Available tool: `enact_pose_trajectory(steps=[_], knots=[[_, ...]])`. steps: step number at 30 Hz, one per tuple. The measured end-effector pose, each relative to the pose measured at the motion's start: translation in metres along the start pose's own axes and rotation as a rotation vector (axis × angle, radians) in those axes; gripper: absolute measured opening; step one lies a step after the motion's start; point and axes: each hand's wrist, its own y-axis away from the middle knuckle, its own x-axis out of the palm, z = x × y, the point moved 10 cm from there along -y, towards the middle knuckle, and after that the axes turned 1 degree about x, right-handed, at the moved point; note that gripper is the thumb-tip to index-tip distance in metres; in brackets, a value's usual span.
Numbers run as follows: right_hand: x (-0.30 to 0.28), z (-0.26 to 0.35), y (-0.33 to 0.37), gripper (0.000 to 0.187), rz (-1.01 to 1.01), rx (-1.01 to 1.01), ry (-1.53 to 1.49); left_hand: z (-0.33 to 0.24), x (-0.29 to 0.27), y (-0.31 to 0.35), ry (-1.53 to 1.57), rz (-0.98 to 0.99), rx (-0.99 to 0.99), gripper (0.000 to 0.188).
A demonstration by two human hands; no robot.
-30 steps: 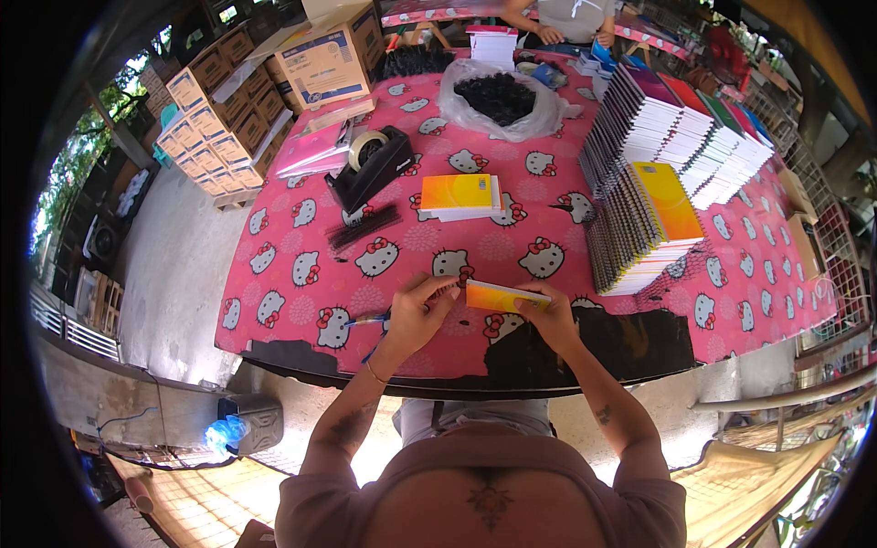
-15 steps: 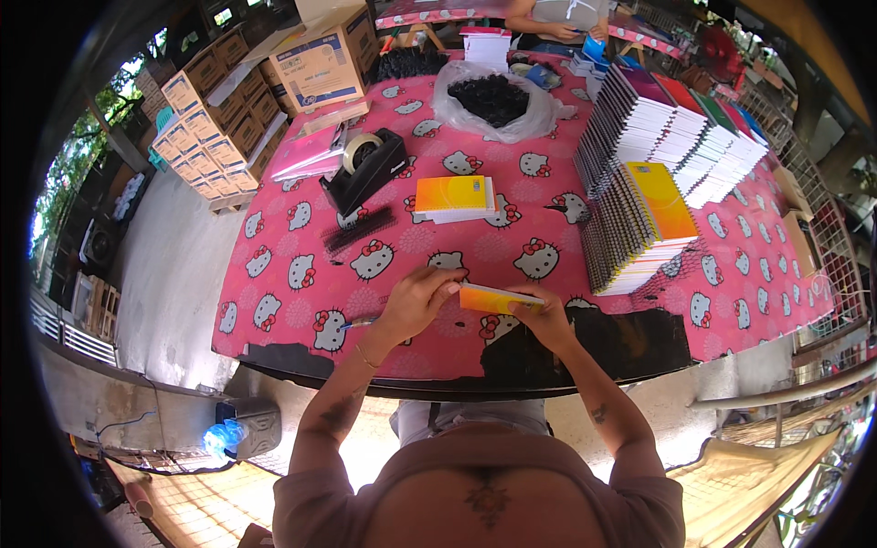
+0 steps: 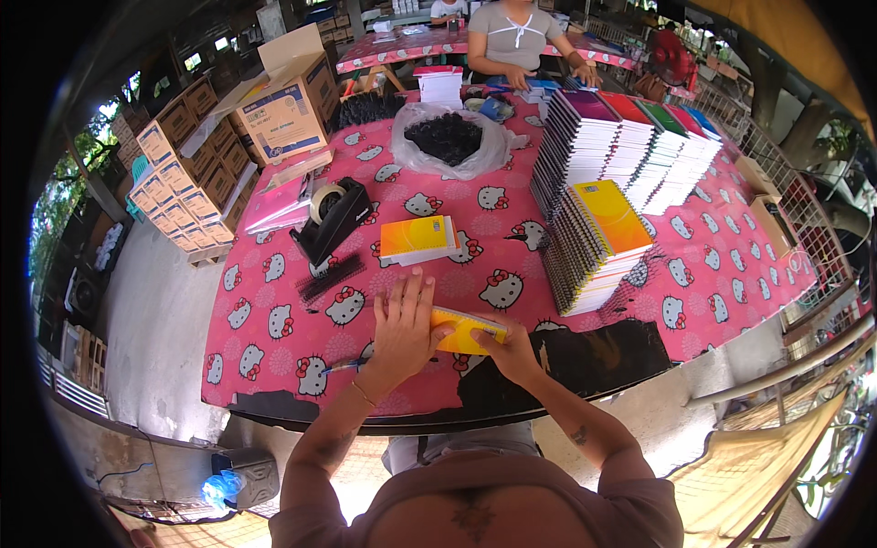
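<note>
A small yellow-orange notebook (image 3: 461,332) is held low over the near part of the table, long side across me. My right hand (image 3: 513,353) grips its right end, thumb on the cover. Against its left end, my left hand (image 3: 402,327) is stretched out with fingers extended and the thumb touching the notebook; the palm side is hidden. Just beyond the hands lie a few similar yellow notebooks or pads (image 3: 417,237). A black spiral coil strip (image 3: 331,278) rests left of them. By my left wrist a pen (image 3: 345,365) is partly covered.
A black tape dispenser (image 3: 333,219) stands at left. Tall spiral notebook stacks (image 3: 598,247) rise at right, with more coloured stacks (image 3: 630,137) behind. A plastic bag of black coils (image 3: 448,142) sits farther back. Cartons (image 3: 283,114) stand far left; another person (image 3: 516,46) works opposite.
My left hand has gone from a pinch at the notebook's left end to extended fingers beside it. The notebook shows more of its cover. The view has tilted up and shifted right.
</note>
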Motion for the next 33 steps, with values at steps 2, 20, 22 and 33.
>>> enact_pose_trajectory(steps=[2,20,22,33], knots=[[-0.005,0.011,0.001,0.031,-0.041,-0.019,0.021,-0.017,0.015,0.020,-0.120,0.002,0.006,0.072],[0.002,0.008,-0.001,0.033,0.098,0.080,-0.050,-0.034,0.022,0.037,-0.098,0.050,0.148,0.082],[0.013,0.009,0.002,0.033,0.131,0.023,0.060,-0.043,0.028,0.044,-0.059,0.065,0.185,0.082],[0.014,0.002,0.001,0.027,0.173,0.086,0.018,-0.040,0.013,0.007,-0.111,0.008,0.171,0.084]])
